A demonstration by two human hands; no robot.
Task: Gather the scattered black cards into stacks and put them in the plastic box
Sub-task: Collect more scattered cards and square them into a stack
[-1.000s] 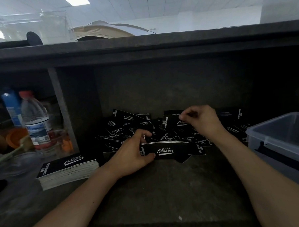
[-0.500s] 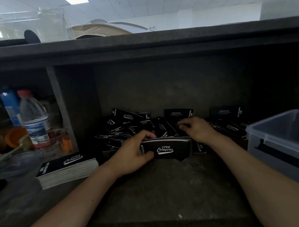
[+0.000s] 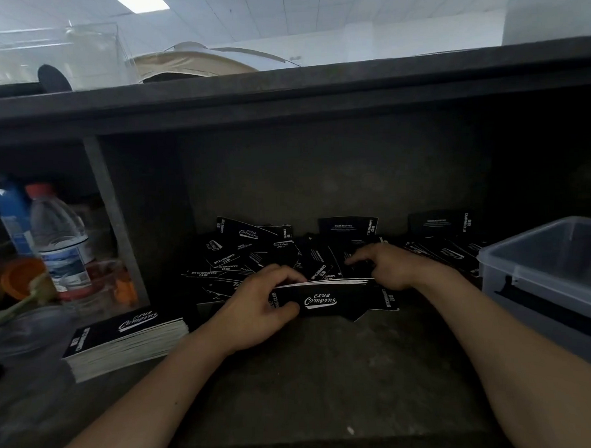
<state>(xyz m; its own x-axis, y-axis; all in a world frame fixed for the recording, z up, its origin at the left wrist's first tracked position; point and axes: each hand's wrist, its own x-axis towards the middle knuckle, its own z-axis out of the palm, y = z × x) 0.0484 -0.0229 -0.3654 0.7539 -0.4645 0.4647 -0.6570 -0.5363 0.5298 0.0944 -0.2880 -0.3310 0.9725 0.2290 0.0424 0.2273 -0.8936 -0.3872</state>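
Observation:
Black cards with white "Club Camping" print lie scattered in a heap at the back of a dark shelf. My left hand grips a small upright stack of cards by its left end, thumb in front. My right hand rests at the stack's right end, its fingers reaching over onto the loose cards behind; whether it pinches one is hidden. A thick finished stack lies flat at the left. The translucent plastic box stands at the right, apart from both hands.
A grey upright divider bounds the shelf on the left. Beyond it stand a water bottle, a blue bottle and an orange cup. More cards lie toward the box. A shelf board hangs overhead.
My right hand came down from above the heap to the right end of the held stack. The left hand kept its grip in place.

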